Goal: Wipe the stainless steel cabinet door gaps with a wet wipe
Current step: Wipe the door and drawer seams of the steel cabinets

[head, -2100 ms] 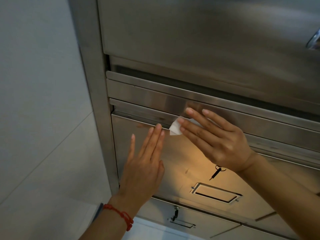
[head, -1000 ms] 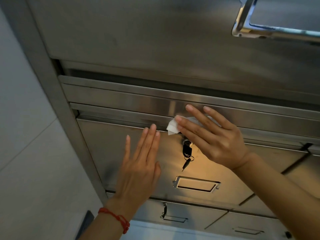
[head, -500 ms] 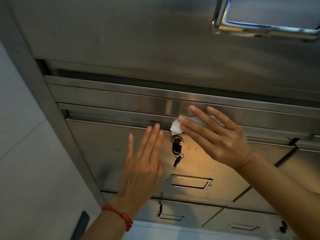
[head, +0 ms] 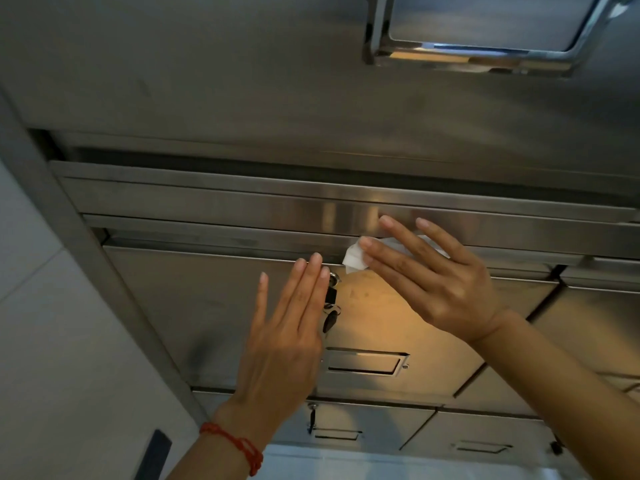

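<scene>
Rightward along the door gap (head: 221,252) slid the wet wipe (head: 353,259), pressed by flat right-hand fingers (head: 398,268).

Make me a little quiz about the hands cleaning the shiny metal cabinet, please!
1. True or false: the right hand presses the white wet wipe with straight fingers at the gap above the cabinet door.
2. What hangs from the lock on that door? A) a spoon B) black keys C) a sock
3. Fill in: the left hand, flat on the door, has a ____ bracelet at its wrist.

Key: 1 true; 2 B, the keys; 3 red.
</scene>
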